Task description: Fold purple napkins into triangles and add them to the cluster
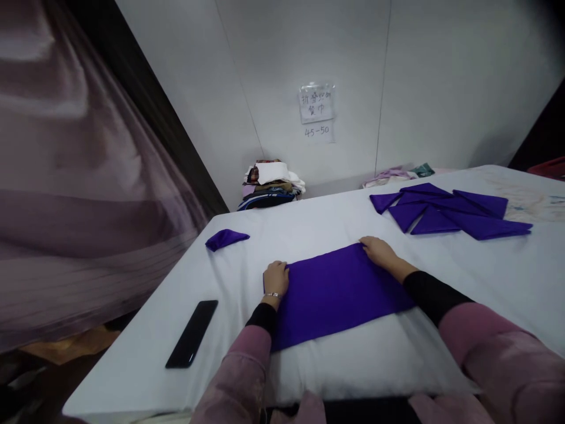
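Purple cloth (339, 294) lay near-middle on the white desk (132, 371): plain solid colour, spread as a roughly rectangular sheet, mostly smooth. Hands were apart; left hand (276, 278) gripped its far left corner, right hand (378, 252) pinched the far right.

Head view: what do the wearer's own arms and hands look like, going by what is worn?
The left hand is ungloved, with a thin, silvery bracelet at its wrist. The right hand is ungloved too, with no bracelet visible. Both arms have dusty-pink, mottled fabric sleeves over snug black under-sleeves.
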`<state>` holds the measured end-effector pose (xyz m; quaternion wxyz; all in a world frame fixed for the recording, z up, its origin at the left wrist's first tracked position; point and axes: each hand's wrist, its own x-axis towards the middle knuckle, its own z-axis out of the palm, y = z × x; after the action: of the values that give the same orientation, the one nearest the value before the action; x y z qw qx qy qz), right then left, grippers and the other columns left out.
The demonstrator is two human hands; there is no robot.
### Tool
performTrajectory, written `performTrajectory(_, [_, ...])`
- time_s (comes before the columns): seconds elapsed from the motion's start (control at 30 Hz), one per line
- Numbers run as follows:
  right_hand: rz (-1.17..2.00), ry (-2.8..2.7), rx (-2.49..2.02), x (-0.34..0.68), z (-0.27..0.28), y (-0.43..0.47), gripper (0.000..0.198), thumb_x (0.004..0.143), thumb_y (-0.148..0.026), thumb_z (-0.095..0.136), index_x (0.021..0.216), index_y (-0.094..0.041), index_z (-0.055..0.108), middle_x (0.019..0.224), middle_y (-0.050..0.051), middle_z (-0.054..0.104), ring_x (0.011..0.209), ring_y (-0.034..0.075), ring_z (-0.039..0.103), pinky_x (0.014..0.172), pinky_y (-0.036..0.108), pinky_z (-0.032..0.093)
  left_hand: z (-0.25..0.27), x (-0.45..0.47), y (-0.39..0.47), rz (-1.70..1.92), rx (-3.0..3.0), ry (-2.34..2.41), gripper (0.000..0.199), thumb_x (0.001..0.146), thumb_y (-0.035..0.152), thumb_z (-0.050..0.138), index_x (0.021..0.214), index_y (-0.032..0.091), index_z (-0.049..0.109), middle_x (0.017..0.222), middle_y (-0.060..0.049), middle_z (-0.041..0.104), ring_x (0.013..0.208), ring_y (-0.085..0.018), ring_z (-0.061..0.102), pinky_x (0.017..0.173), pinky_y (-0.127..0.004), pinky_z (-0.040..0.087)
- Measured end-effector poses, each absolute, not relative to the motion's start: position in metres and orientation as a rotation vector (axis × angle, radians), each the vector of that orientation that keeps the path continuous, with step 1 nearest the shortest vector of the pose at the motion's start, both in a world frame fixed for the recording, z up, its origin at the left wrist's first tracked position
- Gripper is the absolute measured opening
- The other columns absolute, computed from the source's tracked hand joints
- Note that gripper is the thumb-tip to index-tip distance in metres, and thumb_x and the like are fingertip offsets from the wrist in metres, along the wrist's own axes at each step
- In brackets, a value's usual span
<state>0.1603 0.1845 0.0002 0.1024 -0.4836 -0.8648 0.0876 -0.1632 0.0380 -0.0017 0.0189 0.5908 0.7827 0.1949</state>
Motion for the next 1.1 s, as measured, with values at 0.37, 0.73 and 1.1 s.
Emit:
performTrajectory(0.37, [0.147, -2.511, -1.472, 0.157, -0.001, 0.197, 0.028, 0.084, -0.01, 0.04, 0.091, -0.008, 0.066, 0.099, 0.017, 0.063, 0.097, 0.023, 0.054, 0.082, 0.029, 0.038, 0.001, -0.171, 0.043, 0.505, 2.012, 2.542, 0.011, 0.08, 0.016, 0.05, 0.079, 0.018, 0.061, 0.094, -0.008, 0.064, 0.095, -0.024, 0.055, 0.083, -0.035, 0.04])
performTrajectory(0.73, [0.411, -2.641, -0.741, 0.134, 0.043, 0.139, 0.054, 0.07, -0.013, 0.051, 0.123, -0.022, 0.053, 0.119, 0.006, 0.06, 0.113, 0.022, 0.05, 0.108, 0.049, 0.014, 0.096, -0.147, -0.009, 1.006, 2.541, 2.16, 0.021, 0.088, 0.03, 0.038, 0.08, 0.022, 0.056, 0.072, -0.002, 0.064, 0.066, -0.017, 0.061, 0.064, -0.028, 0.046])
performTrajectory(1.1, [0.607, -2.6, -1.157, 0.242, 0.061, 0.137, 0.008, 0.072, -0.023, 0.059, 0.071, -0.018, 0.065, 0.066, 0.0, 0.062, 0.062, 0.014, 0.054, 0.06, 0.024, 0.04, 0.101, -0.174, -0.038, 0.33, 2.416, 2.05, 0.026, 0.079, 0.038, 0.058, 0.102, 0.028, 0.059, 0.088, 0.001, 0.071, 0.076, -0.019, 0.067, 0.064, -0.026, 0.047])
